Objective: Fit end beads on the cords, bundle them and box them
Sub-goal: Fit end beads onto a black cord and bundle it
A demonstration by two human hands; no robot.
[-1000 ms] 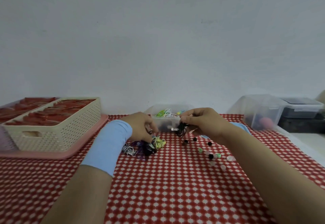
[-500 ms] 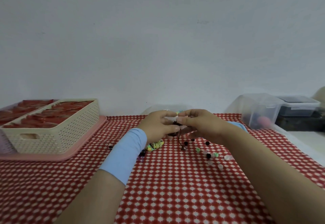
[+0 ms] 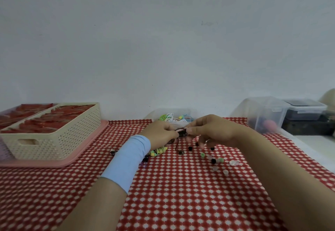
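With left hand [image 3: 161, 133] and right hand [image 3: 210, 131], pinching dark cord [image 3: 181, 131] toward table's [image 3: 181, 198] back edge. Probably bundling: keep tension, loop evenly.

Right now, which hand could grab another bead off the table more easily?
Probably the right hand. Both hands pinch the dark cord, but the loose beads lie scattered on the cloth just under and beside it. The left hand sits farther over, above the bundled cords.
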